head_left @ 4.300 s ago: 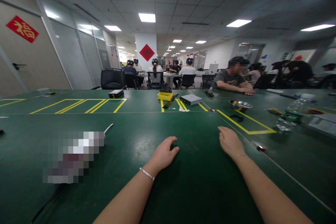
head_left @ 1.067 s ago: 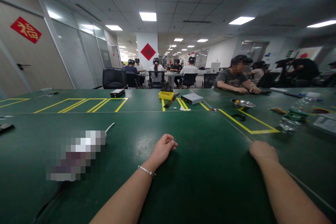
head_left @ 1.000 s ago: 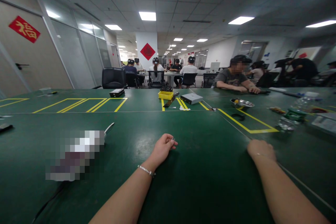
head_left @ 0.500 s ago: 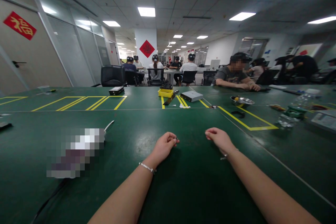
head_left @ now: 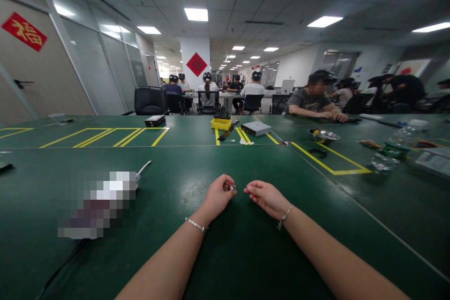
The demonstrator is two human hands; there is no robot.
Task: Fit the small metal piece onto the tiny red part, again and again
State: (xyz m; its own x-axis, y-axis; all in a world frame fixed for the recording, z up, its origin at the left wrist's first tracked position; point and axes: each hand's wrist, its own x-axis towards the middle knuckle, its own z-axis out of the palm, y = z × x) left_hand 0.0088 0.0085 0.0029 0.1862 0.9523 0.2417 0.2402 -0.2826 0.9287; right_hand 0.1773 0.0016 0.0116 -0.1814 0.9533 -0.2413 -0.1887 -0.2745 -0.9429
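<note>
My left hand (head_left: pixel 220 195) is closed in a pinch around a small silvery metal piece (head_left: pixel 231 188), which is too small to name. Just to the right of it, my right hand (head_left: pixel 269 197) has thumb and forefinger pressed together; whether anything sits between them cannot be made out. A narrow gap separates the two sets of fingertips. Both hands are low over the green table (head_left: pixel 158 262), and each wrist wears a bracelet.
At the left lies a blurred-out pale object (head_left: pixel 101 206) with a black cable. Farther back are a yellow bin (head_left: pixel 221 124), a grey box (head_left: pixel 256 128), a metal bowl (head_left: pixel 323 135) and a water bottle (head_left: pixel 393 145). A person (head_left: pixel 312 96) sits across the table.
My right hand has moved left, close to my left hand. The silvery piece in my left fingers now shows more plainly. My left hand has hardly moved.
</note>
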